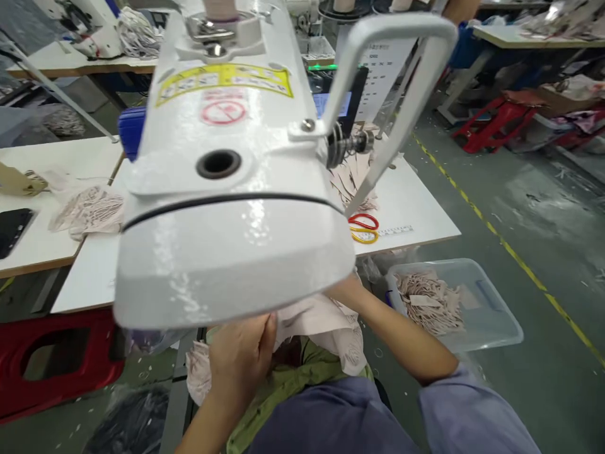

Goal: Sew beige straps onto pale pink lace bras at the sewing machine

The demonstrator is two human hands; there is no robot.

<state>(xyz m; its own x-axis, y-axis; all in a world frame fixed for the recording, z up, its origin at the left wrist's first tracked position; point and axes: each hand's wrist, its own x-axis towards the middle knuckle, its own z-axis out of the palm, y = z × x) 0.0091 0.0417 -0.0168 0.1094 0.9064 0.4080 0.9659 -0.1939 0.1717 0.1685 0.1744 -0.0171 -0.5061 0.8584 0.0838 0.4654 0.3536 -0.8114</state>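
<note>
The white head of a sewing machine (236, 252) fills the middle of the view and covers part of both hands. Below its front edge, my left hand (243, 353) is closed, thumb pressed to the fingers, on a pale pink fabric piece (312, 318). That fabric hangs over my lap, and more of it shows left of my wrist. My right hand (345, 291) reaches in at the fabric's right side under the machine head; its fingers are hidden.
Scissors (363, 228) with red and yellow handles lie on the white table (420, 202). A clear plastic bin (491, 315) of pale pink pieces stands at right. A red stool (99, 353) is at left; a phone (14, 230) lies on the left table.
</note>
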